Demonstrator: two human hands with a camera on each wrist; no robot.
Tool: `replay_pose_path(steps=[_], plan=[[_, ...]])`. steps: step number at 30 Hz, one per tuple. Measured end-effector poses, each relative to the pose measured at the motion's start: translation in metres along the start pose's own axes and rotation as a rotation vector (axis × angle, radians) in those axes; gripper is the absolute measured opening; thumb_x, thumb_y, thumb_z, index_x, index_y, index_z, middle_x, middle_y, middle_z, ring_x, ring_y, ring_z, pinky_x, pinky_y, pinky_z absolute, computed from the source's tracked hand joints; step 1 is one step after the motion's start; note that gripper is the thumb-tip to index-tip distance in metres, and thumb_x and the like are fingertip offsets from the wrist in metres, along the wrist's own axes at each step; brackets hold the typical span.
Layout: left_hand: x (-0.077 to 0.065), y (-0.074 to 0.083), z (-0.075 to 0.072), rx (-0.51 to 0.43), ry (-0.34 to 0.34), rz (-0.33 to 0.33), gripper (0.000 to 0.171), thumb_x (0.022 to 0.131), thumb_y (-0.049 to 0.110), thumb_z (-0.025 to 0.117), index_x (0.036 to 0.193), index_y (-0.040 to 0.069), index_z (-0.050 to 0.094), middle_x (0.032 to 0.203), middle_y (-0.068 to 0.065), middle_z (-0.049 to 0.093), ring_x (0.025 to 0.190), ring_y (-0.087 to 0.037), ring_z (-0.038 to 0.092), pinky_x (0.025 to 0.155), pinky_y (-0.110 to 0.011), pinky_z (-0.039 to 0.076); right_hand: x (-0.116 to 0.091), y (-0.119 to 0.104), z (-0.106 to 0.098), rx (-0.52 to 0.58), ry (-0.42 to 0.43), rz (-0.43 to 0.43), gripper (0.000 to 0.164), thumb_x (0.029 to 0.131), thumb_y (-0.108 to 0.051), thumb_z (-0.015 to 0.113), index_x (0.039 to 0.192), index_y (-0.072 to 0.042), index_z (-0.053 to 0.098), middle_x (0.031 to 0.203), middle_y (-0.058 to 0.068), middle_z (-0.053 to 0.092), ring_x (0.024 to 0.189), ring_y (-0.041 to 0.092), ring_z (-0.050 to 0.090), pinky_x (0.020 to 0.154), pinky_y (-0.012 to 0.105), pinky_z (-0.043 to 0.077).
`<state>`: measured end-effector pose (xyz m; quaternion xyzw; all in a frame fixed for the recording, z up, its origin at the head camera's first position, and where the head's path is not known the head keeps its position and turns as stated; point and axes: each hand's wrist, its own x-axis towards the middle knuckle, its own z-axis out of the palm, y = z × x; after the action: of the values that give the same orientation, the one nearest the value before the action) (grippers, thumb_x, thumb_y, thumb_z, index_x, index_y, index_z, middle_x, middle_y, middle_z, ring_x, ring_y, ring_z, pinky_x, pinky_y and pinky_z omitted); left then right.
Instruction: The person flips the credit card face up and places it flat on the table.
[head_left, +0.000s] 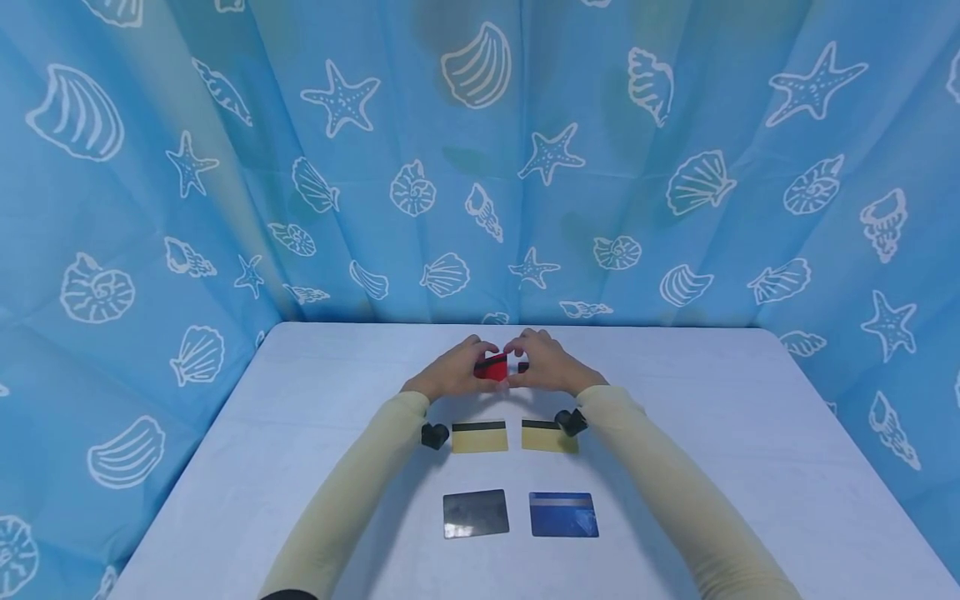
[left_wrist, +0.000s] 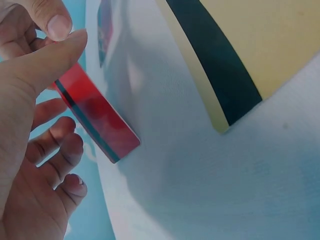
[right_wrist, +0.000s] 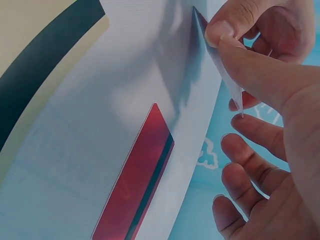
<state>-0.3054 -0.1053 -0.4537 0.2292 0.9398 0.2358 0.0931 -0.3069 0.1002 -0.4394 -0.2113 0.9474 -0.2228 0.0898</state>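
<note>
legible text, brands, numbers, signs: none. red card (left_wrist: pixel 102 112), far: no lettering made out. yellow cards (head_left: pixel 480 443), nearer: nothing readable on either. black card (head_left: pixel 476 514), near left: nothing readable. blue card (head_left: pixel 558 521), near right: pale mark, too small to read. curtain (head_left: pixel 480 233), far: drawings, no readable words.

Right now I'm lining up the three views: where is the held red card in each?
Head: the held red card is just below centre, between the left hand and right hand.
Left wrist: left of centre, red with a dark stripe.
Right wrist: upper right, nearly edge-on, pale side showing.
Shared landmark: the white table, blue curtain beyond its edge.
</note>
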Motion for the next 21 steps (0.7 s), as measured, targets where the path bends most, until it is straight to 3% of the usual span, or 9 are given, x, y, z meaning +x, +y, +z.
replay_pose_path(steps=[7, 21], plan=[[0.0015, 0.0017, 0.0002, 0.008, -0.006, 0.035, 0.066, 0.09, 0.04, 0.079, 0.144, 0.011, 0.056, 0.127, -0.008, 0.059, 0.116, -0.022, 0.06, 0.103, -0.037, 0.056, -0.0007, -0.001, -0.0013, 0.009, -0.004, 0.005, 0.066, 0.081, -0.036, 0.089, 0.138, -0.015, 0.064, 0.128, 0.009, 0.061, 0.119, 0.026, 0.052, 0.094, 0.041, 0.055], [0.0021, 0.0028, -0.0062, -0.005, -0.004, -0.003, 0.069, 0.086, 0.039, 0.083, 0.144, 0.013, 0.055, 0.128, -0.007, 0.059, 0.118, -0.021, 0.059, 0.103, -0.038, 0.056, -0.0004, 0.0082, 0.0007, -0.018, -0.014, -0.019, 0.073, 0.081, -0.041, 0.088, 0.141, -0.011, 0.06, 0.128, 0.012, 0.062, 0.118, 0.029, 0.051, 0.097, 0.047, 0.049]])
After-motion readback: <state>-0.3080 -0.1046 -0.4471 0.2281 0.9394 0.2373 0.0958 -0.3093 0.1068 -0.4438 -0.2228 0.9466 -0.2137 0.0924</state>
